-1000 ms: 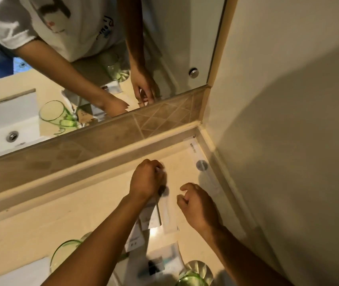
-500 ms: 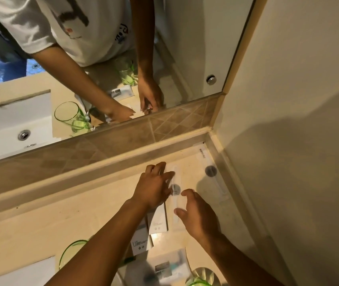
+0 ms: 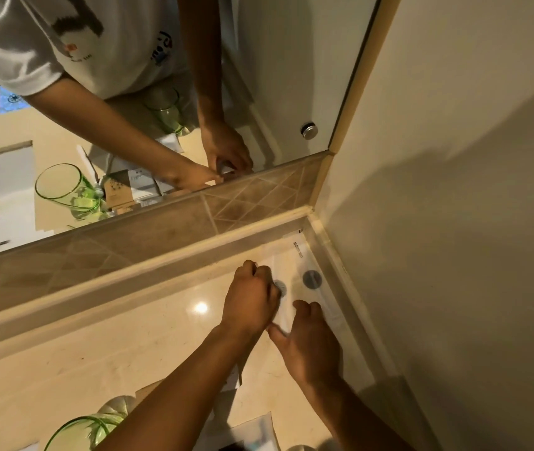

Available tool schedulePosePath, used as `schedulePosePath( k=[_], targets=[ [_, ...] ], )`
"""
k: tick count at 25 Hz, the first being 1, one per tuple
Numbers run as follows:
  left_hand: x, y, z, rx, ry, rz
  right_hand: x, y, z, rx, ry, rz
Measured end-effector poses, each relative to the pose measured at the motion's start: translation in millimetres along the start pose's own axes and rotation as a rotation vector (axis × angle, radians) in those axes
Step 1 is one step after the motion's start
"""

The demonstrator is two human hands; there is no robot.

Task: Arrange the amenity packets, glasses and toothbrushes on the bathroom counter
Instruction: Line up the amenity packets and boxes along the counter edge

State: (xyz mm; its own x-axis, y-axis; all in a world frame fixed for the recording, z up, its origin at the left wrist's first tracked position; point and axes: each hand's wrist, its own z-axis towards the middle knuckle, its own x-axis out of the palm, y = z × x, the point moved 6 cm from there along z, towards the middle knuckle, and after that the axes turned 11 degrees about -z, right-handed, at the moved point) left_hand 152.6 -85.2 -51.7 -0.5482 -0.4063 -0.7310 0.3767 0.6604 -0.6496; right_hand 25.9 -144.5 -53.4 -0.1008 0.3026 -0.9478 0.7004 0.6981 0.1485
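Your left hand (image 3: 250, 301) pinches a long packet (image 3: 283, 299) (grey dot showing); your right hand (image 3: 311, 346) presses its near end, fingers loosely spread.

Warm, dim indoor light, and a small bright glare spot sits on the glossy counter (image 3: 200, 308); a broad soft shadow falls across the wall (image 3: 454, 222) on the right, straight edges bow with the wide lens, and the right hand (image 3: 308, 346) looks slightly smeared
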Motion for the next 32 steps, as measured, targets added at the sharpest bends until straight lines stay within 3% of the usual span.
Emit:
schedulePosePath(
  k=[3, 9, 14, 18, 20, 25, 29, 32],
  targets=[
    [5.6, -5.4, -4.3, 0.036, 0.015, -0.007, 1.0, 7.8, -2.0, -0.055, 0.001, 0.014],
    [5.9, 6.8, -3.3, 0.078, 0.022, 0.191, 2.3, -1.5, 12.7, -0.048, -0.028, 0.006],
    [7.6, 10.9, 4.8, 0.053, -0.008, 0.186, 7.9, 0.9, 23.1, -0.074, -0.028, -0.031],
    [5.9, 12.4, 5.8, 0.056, -0.015, 0.181, 6.2, -0.2, 25.7, -0.063, -0.037, 0.139],
    [4.6, 11.5, 5.8, 0.051, -0.017, 0.183, 5.4, -1.3, 25.4, -0.055, -0.040, 0.108],
    [-24.4, 13.5, -4.4, -0.022, -0.018, -0.184, -4.3, 4.0, 15.2, -0.117, -0.082, 0.287],
    [-70.2, 37.5, -49.6, -0.076, 0.007, -0.125, 12.7, 25.6, -2.3, -0.275, 0.188, 0.452],
    [-75.4, 58.2, -98.4, -0.087, 0.139, 0.014, 29.2, 42.2, -20.8, -0.412, 0.372, 0.368]
  ],
)
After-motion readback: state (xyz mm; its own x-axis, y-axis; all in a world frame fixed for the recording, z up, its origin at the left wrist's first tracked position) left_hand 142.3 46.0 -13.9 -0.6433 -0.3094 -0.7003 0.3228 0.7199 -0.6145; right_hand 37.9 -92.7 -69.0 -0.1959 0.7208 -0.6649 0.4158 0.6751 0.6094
